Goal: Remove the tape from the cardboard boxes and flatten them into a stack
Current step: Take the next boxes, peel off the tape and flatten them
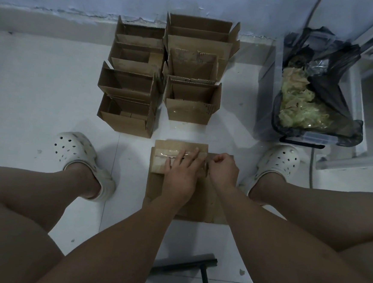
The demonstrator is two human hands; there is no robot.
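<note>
A small cardboard box [171, 148] lies on a stack of flattened cardboard [198, 204] on the floor between my feet. Clear tape [169, 154] runs along its top seam. My left hand [181, 174] presses flat on the box, fingers spread over the tape. My right hand [223, 168] is at the box's right end, fingers pinched shut on the end of the tape strip. Several open, upright cardboard boxes [127, 112] stand in two columns beyond, near the wall.
A clear plastic bin [311, 134] lined with a black bag holds crumpled tape [302, 105] at the right. My feet in white clogs [77, 150] flank the stack. A black stool leg [204, 274] lies near me. A white frame [358, 159] stands far right.
</note>
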